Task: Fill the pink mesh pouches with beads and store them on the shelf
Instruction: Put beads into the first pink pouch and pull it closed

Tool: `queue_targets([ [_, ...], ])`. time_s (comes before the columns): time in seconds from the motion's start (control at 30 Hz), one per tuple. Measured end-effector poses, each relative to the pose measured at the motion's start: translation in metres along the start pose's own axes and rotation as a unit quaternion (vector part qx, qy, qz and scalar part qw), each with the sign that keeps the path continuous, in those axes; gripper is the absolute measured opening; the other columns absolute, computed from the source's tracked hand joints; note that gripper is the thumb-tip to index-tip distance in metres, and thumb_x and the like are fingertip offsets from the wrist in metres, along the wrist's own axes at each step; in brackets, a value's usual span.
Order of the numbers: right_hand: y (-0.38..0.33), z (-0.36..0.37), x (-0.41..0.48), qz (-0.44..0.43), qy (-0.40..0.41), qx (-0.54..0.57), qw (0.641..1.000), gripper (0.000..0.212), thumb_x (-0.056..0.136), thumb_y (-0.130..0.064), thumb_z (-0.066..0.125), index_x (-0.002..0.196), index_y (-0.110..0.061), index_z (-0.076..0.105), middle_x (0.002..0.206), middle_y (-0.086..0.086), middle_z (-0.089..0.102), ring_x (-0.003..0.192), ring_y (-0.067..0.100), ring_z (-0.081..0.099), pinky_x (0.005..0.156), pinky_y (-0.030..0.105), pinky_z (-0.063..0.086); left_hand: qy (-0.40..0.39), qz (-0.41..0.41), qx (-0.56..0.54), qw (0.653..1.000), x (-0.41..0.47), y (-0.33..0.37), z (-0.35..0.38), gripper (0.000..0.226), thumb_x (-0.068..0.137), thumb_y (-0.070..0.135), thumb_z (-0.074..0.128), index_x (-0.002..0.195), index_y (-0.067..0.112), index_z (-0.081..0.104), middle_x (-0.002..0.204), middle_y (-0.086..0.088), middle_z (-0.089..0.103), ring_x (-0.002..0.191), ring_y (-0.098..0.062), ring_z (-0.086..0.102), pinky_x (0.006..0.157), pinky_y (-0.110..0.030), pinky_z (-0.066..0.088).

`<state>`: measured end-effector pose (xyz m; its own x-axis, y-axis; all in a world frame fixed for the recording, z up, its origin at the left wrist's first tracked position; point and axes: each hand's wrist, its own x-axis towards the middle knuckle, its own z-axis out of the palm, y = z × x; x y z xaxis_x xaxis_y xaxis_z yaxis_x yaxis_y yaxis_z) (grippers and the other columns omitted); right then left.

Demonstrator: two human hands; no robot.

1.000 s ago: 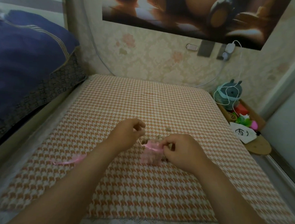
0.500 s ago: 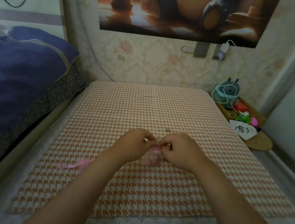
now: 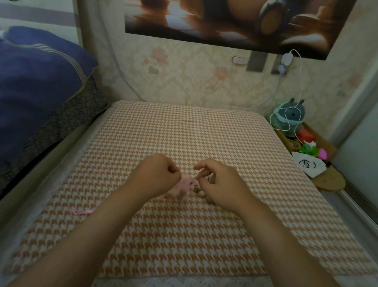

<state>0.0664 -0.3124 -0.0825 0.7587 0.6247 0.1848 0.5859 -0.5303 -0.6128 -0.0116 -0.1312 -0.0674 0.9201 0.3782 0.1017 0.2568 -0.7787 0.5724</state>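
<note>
Fingers of left hand (image 3: 158, 177) curled tight on pink pouch (image 3: 183, 186); right hand (image 3: 220, 186) fingers, pinched at its mouth half a second ago, now loosely spread, holding nothing discernible. Pouch mid-tablecloth (image 3: 184, 131), beads (image 3: 200, 193) beside it. Judged: filling underway; second pouch (image 3: 83, 212) near left edge waits.

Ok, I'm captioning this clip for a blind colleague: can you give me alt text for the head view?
Two bare hands work at a pink mesh pouch on a houndstooth cloth: the left hand pinches its top while the right hand hovers over a few brown beads. A loose pink ribbon lies to the left, and a plush toy sits far right.
</note>
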Motion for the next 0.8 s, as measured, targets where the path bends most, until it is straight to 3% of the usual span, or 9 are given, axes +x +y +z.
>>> queue_targets([
  [0.13, 0.002, 0.017, 0.012, 0.014, -0.025, -0.094, 0.995, 0.029, 0.095, -0.025, 0.059, 0.122, -0.035, 0.066, 0.115, -0.018, 0.066, 0.095, 0.004, 0.061, 0.089, 0.032, 0.051, -0.009, -0.010, -0.006, 1.000, -0.004, -0.017, -0.014, 0.016, 0.085, 0.023, 0.064, 0.072, 0.030, 0.072, 0.074, 0.012, 0.070, 0.072, -0.005, 0.066, 0.072, -0.031, 0.059],
  [0.3, 0.004, 0.045, 0.027, 0.003, -0.056, -0.170, 0.984, 0.043, 0.096, -0.020, 0.054, 0.137, -0.033, 0.058, 0.137, -0.009, 0.058, 0.119, 0.017, 0.060, 0.095, 0.034, 0.050, -0.021, -0.002, -0.017, 1.000, -0.009, -0.032, -0.023, 0.016, 0.089, 0.021, 0.062, 0.079, 0.032, 0.070, 0.085, 0.010, 0.071, 0.076, -0.007, 0.065, 0.070, -0.028, 0.057],
  [0.47, 0.005, 0.062, 0.036, -0.026, -0.075, -0.232, 0.970, 0.039, 0.099, -0.018, 0.051, 0.130, -0.037, 0.064, 0.125, -0.006, 0.061, 0.110, 0.021, 0.062, 0.085, 0.035, 0.050, -0.038, -0.004, -0.057, 0.998, -0.017, -0.043, -0.025, 0.016, 0.088, 0.016, 0.063, 0.094, 0.028, 0.073, 0.089, 0.012, 0.067, 0.073, -0.003, 0.062, 0.057, -0.016, 0.046],
  [0.63, 0.007, 0.070, 0.043, -0.038, -0.079, -0.273, 0.958, 0.027, 0.096, -0.022, 0.056, 0.113, -0.039, 0.070, 0.113, -0.009, 0.061, 0.101, 0.022, 0.064, 0.077, 0.034, 0.052, -0.054, 0.004, -0.057, 0.997, -0.019, -0.049, -0.024, 0.021, 0.086, 0.015, 0.063, 0.102, 0.025, 0.073, 0.097, 0.010, 0.068, 0.080, -0.002, 0.062, 0.064, -0.016, 0.048],
  [0.73, 0.001, 0.065, 0.041, -0.026, -0.050, -0.220, 0.974, 0.025, 0.098, -0.028, 0.057, 0.119, -0.034, 0.070, 0.118, -0.011, 0.065, 0.108, 0.015, 0.063, 0.078, 0.026, 0.043, -0.054, 0.003, -0.055, 0.997, -0.019, -0.048, -0.025, 0.024, 0.087, 0.017, 0.062, 0.108, 0.023, 0.073, 0.104, 0.008, 0.068, 0.087, -0.006, 0.062, 0.073, -0.021, 0.051],
  [0.8, -0.008, 0.057, 0.038, -0.008, -0.001, -0.131, 0.991, 0.023, 0.097, -0.031, 0.061, 0.118, -0.033, 0.071, 0.110, -0.016, 0.068, 0.103, 0.008, 0.064, 0.081, 0.025, 0.047, -0.056, 0.002, -0.053, 0.997, -0.019, -0.046, -0.024, 0.025, 0.088, 0.018, 0.061, 0.111, 0.023, 0.072, 0.107, 0.008, 0.066, 0.090, -0.007, 0.062, 0.075, -0.022, 0.052],
])
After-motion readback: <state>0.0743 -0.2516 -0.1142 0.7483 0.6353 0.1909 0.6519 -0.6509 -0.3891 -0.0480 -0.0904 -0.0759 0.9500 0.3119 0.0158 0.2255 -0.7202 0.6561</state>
